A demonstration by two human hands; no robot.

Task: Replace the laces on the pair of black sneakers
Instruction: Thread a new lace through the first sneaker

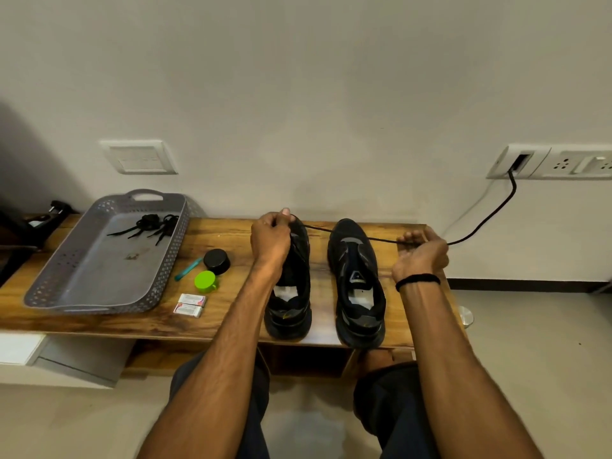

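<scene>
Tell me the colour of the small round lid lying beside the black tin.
Bright green lid, clearest in the head view.

Taut lace (347,234) across right sneaker (357,279)

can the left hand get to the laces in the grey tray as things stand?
Probably not right away. The left hand is pinching one end of the black lace over the left sneaker. The path to the bundled laces in the grey tray looks open; it must let go first.

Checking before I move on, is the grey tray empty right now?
No, a bundle of black laces lies in the far part of the grey tray.
</scene>
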